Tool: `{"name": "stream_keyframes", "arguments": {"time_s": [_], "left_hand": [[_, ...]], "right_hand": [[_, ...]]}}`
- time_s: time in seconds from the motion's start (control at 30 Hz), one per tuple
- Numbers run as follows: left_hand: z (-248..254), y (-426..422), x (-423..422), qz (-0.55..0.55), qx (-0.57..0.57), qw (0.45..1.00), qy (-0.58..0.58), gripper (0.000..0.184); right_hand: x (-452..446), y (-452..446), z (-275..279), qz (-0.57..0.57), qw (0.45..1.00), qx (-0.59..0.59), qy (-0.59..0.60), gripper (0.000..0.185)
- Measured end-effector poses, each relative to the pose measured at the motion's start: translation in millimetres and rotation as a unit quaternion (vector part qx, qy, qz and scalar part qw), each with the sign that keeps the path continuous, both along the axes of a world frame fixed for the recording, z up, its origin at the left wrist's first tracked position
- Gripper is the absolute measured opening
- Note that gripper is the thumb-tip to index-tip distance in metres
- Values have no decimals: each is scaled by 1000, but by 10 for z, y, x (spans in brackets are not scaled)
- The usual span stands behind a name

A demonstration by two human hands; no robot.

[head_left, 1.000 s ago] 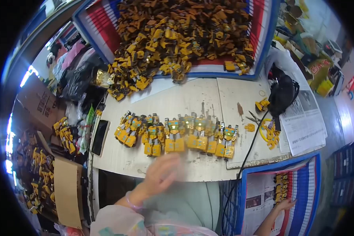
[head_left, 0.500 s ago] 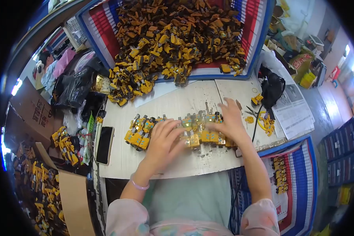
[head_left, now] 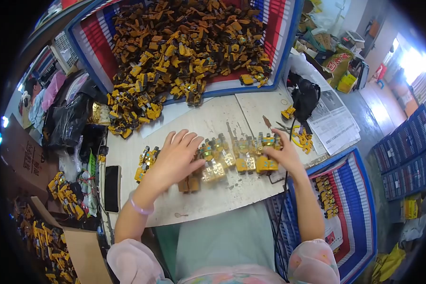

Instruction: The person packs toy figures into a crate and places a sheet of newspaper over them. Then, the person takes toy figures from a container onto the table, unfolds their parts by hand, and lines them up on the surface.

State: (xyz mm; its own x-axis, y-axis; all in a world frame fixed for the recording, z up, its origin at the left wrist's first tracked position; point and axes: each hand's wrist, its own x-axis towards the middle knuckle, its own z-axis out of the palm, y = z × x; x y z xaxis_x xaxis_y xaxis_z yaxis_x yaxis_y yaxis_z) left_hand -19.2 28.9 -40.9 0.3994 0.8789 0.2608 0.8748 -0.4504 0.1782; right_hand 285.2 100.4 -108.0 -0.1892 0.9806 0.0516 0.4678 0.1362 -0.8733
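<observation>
Several yellow toy robots (head_left: pixel 244 163) stand or lie in a row across the pale table. My left hand (head_left: pixel 176 158) rests over the left part of the row, fingers spread, covering some of the toys. At the right end of the row my right hand (head_left: pixel 285 154) has its thumb and fingers around a yellow toy robot (head_left: pixel 268 163). Just left of my left hand lies another toy (head_left: pixel 146 163). The toys between the hands are partly blurred.
A big crate (head_left: pixel 281 52) heaped with yellow toys stands at the back. A phone (head_left: pixel 112 188) lies at left. Pliers with yellow handles (head_left: pixel 298 138), a black bag (head_left: pixel 306 94) and newspaper (head_left: pixel 333 120) are at right. A lower crate (head_left: pixel 364 189) holds a row of toys.
My right hand has come from the lower crate to the row's right end. My left hand has moved up onto the toys. The whole view has shifted.
</observation>
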Motion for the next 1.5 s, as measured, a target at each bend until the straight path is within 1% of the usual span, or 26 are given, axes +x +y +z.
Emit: {"name": "stream_keyframes", "arguments": {"time_s": [0.03,0.07,0.17,0.3,0.33,0.43,0.47,0.5,0.57,0.6,0.63,0.67,0.7,0.73,0.83,0.87,0.9,0.97,1.0,1.07,1.17,1.2,1.3,1.33,1.43,1.5], "left_hand": [[-118,124,2,5,-19,999,40,39],[-192,231,13,10,-38,996,80,40],[-171,525,70,29,-248,960,127,43],[-96,557,16,-1,-228,974,7,47],[-31,540,55,1,-214,977,-1,49],[213,529,271,-22,-239,970,-41,48],[231,571,343,-44,-260,962,-70,47],[224,643,417,-66,-281,954,-78,46],[183,825,621,-119,-308,941,-73,43],[144,919,734,-145,-310,938,-61,42],[39,1016,807,-140,-307,939,-70,43],[-69,1099,892,-131,-303,941,-80,44],[-87,1158,1025,-88,-397,906,-119,42],[-105,1197,1136,-36,-486,860,-152,40],[-308,1316,1163,-93,-475,867,-119,37],[-275,1319,1172,-114,-465,872,-99,36],[-261,1302,1172,-134,-455,877,-79,35],[-310,1262,1170,-149,-415,897,-38,34],[-314,1249,1197,-156,-393,906,-17,33],[-252,1192,1325,-105,-430,895,-54,32],[-188,1146,1415,-74,-444,888,-93,32],[-205,1136,1399,-80,-431,893,-105,33],[-233,1095,1339,-69,-405,902,-137,35],[-228,1079,1330,-60,-399,903,-147,35],[-137,999,1392,-36,-418,890,-179,37],[-159,992,1351,-38,-404,895,-185,38]], "right_hand": [[12,-8,-38,1,993,73,-88,76],[22,-28,-56,-13,968,143,-207,83],[59,-23,-70,-6,995,-52,-89,85],[-36,-104,-31,1,999,-33,-23,83],[-92,-170,25,-16,996,-75,53,79],[-107,-268,-115,-42,969,-94,224,78],[-43,-286,-185,-62,966,-87,234,75],[50,-333,-139,-52,935,-131,326,72],[361,-460,63,-41,842,-191,502,68],[604,-556,106,-22,797,-217,563,58],[865,-642,63,-23,759,-200,619,51],[1169,-806,39,-63,740,-191,642,49],[1497,-1001,27,-97,719,-183,663,47],[1806,-1208,-24,-167,718,-139,661,45],[2783,-1868,-577,-351,727,-15,590,42],[3085,-2077,-769,-400,716,-6,572,40],[3345,-2284,-958,-447,703,1,553,38],[3765,-2643,-1389,-542,631,-21,555,32],[3891,-2749,-1588,-562,644,-41,517,34],[4105,-2867,-1977,-596,668,-80,439,37],[4364,-2848,-2626,-617,670,-24,412,38],[4562,-2887,-2912,-582,651,-63,483,42],[4456,-2635,-3047,-690,670,-57,267,48],[4422,-2587,-3003,-693,680,-44,234,49],[4591,-2624,-3191,-676,736,-36,-16,48],[4592,-2624,-3230,-707,706,-1,32,52]]}}
